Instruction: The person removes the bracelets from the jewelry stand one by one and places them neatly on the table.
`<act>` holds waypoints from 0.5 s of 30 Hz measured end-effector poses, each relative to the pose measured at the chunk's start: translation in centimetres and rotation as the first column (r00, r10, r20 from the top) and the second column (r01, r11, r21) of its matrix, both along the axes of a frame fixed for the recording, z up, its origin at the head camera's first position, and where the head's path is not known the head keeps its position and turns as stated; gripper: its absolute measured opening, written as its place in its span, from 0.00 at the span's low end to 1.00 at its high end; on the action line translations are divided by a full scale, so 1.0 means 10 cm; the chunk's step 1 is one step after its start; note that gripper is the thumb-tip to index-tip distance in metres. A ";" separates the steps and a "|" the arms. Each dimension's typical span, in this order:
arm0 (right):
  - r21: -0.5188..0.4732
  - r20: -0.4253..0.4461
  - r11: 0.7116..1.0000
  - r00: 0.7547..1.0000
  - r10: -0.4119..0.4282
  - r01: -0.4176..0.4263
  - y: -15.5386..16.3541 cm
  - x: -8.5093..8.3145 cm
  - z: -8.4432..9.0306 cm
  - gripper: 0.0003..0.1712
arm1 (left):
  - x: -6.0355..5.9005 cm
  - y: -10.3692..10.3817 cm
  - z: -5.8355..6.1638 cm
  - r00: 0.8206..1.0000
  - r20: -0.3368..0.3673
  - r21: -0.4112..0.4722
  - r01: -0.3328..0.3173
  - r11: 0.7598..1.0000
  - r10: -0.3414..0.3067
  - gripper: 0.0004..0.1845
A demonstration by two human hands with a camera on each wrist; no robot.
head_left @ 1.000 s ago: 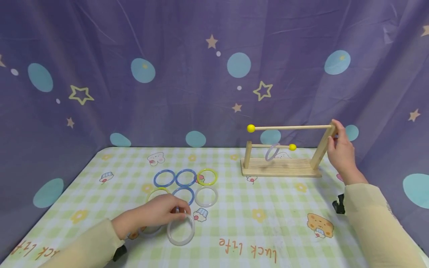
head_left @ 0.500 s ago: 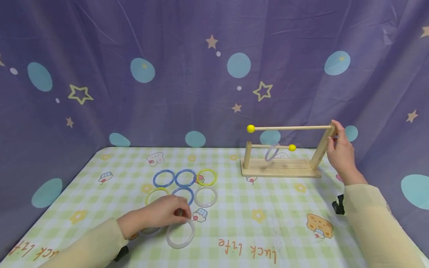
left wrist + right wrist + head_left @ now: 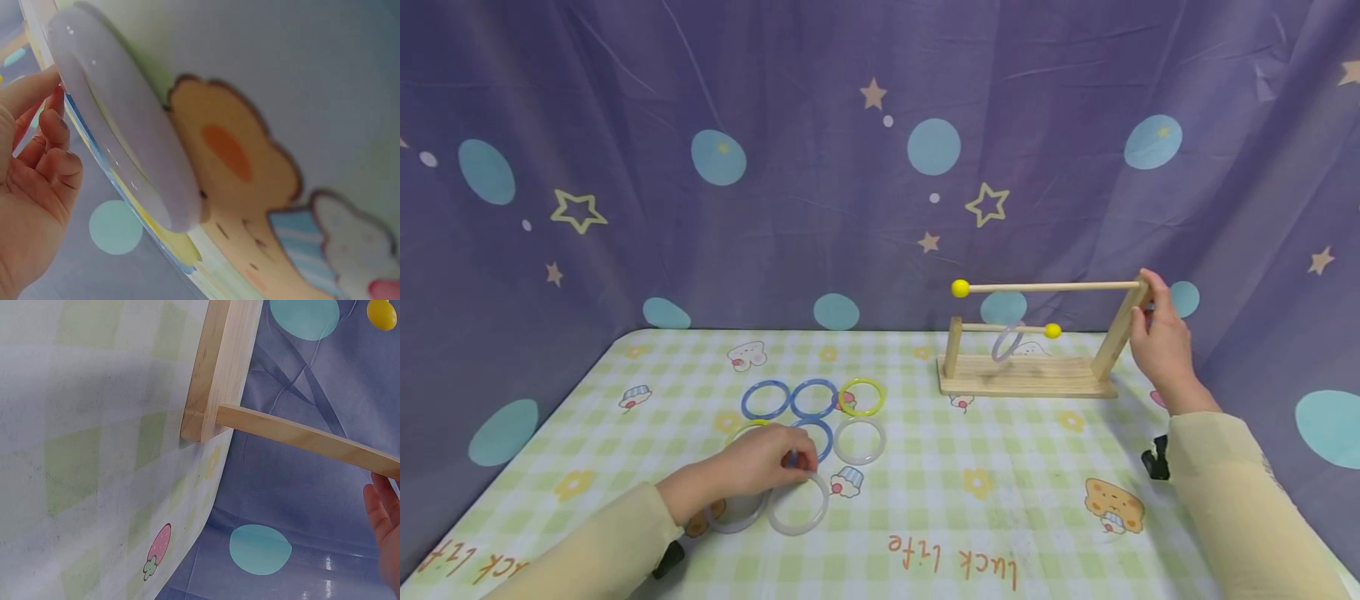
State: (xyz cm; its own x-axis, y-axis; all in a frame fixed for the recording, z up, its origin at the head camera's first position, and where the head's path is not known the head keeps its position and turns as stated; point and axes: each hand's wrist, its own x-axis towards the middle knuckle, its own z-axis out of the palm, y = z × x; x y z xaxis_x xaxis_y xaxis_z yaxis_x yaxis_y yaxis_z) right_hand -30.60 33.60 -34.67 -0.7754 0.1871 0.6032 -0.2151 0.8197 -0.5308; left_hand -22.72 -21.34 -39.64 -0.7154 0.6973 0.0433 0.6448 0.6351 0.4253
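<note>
My left hand [image 3: 760, 460] pinches the far edge of a translucent white ring [image 3: 795, 531] near the table's front. Partly under the wrist lies a pale lavender ring [image 3: 733, 530]. In the left wrist view a big pale ring [image 3: 128, 119] fills the foreground, with the thumb and bent fingers [image 3: 55, 128] behind it. On the right, my right hand [image 3: 1163, 343] grips the top of the tall post of a wooden ring stand [image 3: 1026, 383]. One pale lavender ring [image 3: 997, 348] hangs on its lower rod [image 3: 981, 327]; the upper rod [image 3: 1052, 287] carries none.
Blue rings [image 3: 765, 417], yellow rings [image 3: 862, 414] and another white ring [image 3: 860, 462] lie in rows beyond the left hand. Yellow balls [image 3: 960, 288] cap the rods. A checked tablecloth [image 3: 925, 500] covers the table, and a purple curtain [image 3: 790, 250] hangs behind.
The left hand and the white ring first shift slightly toward the front edge, then back away from it and a little left. The right hand stays on the post.
</note>
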 end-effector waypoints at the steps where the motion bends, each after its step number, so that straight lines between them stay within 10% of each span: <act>1: -0.001 0.001 1.000 1.000 0.000 0.000 0.00 0.00 0.00 0.32 | -0.01 -0.01 0.00 1.000 0.003 0.004 -0.004 1.000 0.004 0.08; 15: -0.003 -0.003 1.000 1.000 0.011 -0.011 -0.01 0.01 0.01 0.32 | -0.04 -0.02 0.00 1.000 0.011 0.029 -0.022 0.999 0.022 0.08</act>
